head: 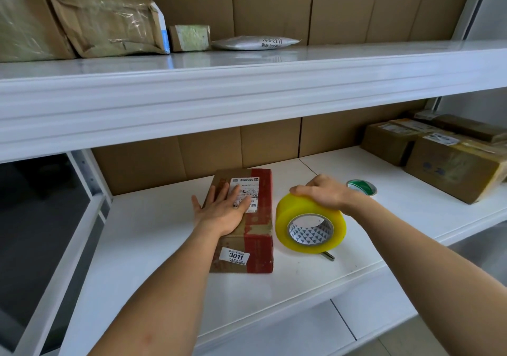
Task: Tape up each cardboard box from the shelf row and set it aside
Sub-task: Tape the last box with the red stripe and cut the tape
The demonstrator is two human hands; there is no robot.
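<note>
A white shelf [315,273] carries the work. The cardboard box [255,235] lies under the flat, straight-fingered left hand [222,207], which presses its top. Just right of it, the right hand [326,193] curls over the yellow tape roll [310,224]. Keep the box pinned, find the tape's free end, and lay it along the seam.

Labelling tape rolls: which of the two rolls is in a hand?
The big yellow roll, standing on edge, gripped from above by the right hand. The smaller green roll lies flat behind it, untouched.
</note>
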